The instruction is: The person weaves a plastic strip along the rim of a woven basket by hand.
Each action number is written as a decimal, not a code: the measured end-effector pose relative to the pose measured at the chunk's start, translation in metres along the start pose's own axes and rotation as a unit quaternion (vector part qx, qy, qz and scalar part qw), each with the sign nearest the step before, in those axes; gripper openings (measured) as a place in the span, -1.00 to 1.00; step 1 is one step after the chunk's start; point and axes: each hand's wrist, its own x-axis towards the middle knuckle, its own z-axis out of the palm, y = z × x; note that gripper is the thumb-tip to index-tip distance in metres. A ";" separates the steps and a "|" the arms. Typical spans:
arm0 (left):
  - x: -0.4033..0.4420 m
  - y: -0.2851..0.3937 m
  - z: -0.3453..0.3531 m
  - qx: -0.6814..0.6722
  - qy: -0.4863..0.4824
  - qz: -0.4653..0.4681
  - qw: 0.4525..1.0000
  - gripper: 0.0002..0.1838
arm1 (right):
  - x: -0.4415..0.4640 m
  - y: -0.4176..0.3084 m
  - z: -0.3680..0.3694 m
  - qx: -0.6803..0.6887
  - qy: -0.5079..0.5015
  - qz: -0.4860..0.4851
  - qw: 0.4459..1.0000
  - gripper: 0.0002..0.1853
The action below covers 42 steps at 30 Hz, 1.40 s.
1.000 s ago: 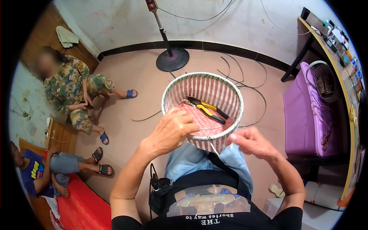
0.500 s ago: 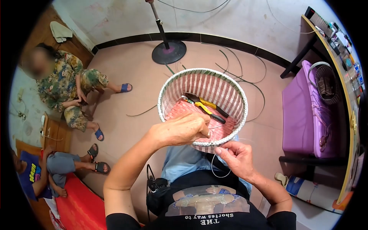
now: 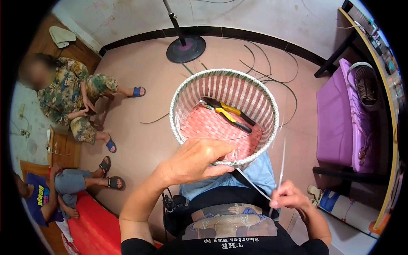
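A round woven basket [image 3: 223, 87] in pink and white, with a white braided rim, rests tilted at my lap. My left hand [image 3: 195, 159] is closed over its near rim, thumb outside and fingers inside. Out to the right, my right hand [image 3: 291, 196] pinches a thin white strip [image 3: 254, 183], which runs taut from the near rim. The strip's loose end points up beyond my fingers. Inside the basket lie two tools with yellow and black handles, one a pair of pliers [image 3: 233, 122]. A thin strand crosses the basket floor below them.
Green strips [image 3: 284, 80] lie curled on the floor behind the basket, near a round black stand base [image 3: 185, 49]. A purple bin [image 3: 335, 123] and a cluttered table [image 3: 369, 38] stand at right. Two people sit at left, one in floral clothes [image 3: 70, 89].
My right hand has moved right and down from the rim, and the strip's small loop is now drawn out straight. My left hand has shifted slightly left and down along the rim.
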 end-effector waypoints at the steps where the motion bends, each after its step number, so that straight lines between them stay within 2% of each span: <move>1: -0.002 0.001 0.001 -0.001 0.006 -0.004 1.000 -0.63 | -0.009 0.008 -0.007 0.044 -0.028 0.001 0.999 -0.78; 2: -0.003 0.001 0.002 -0.002 0.013 -0.007 1.000 -0.66 | -0.018 0.015 -0.012 0.087 -0.056 0.002 0.995 -0.77; 3: -0.004 0.002 0.004 -0.002 0.020 -0.009 1.000 -0.68 | -0.026 0.016 -0.015 0.037 -0.062 0.030 0.997 -0.77; 6: -0.007 0.006 0.008 -0.010 0.026 -0.012 1.000 -0.74 | -0.037 0.028 -0.026 0.052 -0.122 0.090 0.987 -0.79; 10: -0.008 0.011 0.010 -0.020 0.024 -0.032 0.999 -0.73 | -0.031 0.027 -0.025 -0.025 -0.011 0.101 0.994 -0.80; 14: -0.008 0.011 0.007 -0.042 -0.007 -0.050 0.998 -0.70 | -0.015 0.032 -0.030 -0.098 0.048 0.143 0.984 -0.75; 15: -0.008 0.010 0.007 -0.049 -0.012 -0.050 0.998 -0.69 | -0.014 0.033 -0.034 -0.135 0.063 0.123 0.981 -0.71; 18: -0.007 0.010 0.003 -0.067 -0.050 -0.064 0.994 -0.64 | -0.010 -0.030 -0.021 -0.388 0.165 0.228 0.877 -0.64; 19: -0.006 0.009 0.002 -0.074 -0.053 -0.065 0.994 -0.63 | -0.010 -0.033 -0.018 -0.386 0.217 0.164 0.882 -0.65; 22: -0.004 0.008 0.000 -0.089 -0.064 -0.066 0.992 -0.60 | 0.004 -0.038 0.001 -0.196 0.243 0.012 0.950 -0.71; 24: -0.004 0.007 -0.003 -0.081 -0.074 -0.066 0.992 -0.60 | 0.025 -0.042 0.022 -0.201 0.152 -0.036 0.967 -0.76; 26: -0.004 0.006 -0.003 -0.098 -0.075 -0.069 0.990 -0.60 | 0.051 -0.034 0.032 -0.194 0.068 -0.008 0.979 -0.72; 28: -0.004 0.005 -0.003 -0.110 -0.075 -0.073 0.988 -0.61 | 0.070 -0.028 0.048 -0.053 0.038 0.015 0.998 -0.77; 31: -0.002 0.008 -0.002 -0.106 -0.069 -0.077 0.989 -0.63 | 0.085 -0.005 0.058 -0.011 0.097 -0.056 0.994 -0.80; 37: -0.001 0.013 0.010 -0.073 -0.001 -0.084 0.994 -0.71 | 0.081 0.005 0.050 -0.013 0.117 -0.089 0.989 -0.79; 42: -0.004 0.011 0.015 -0.029 0.032 -0.064 0.997 -0.78 | 0.080 0.008 0.040 0.064 0.065 -0.043 0.995 -0.74</move>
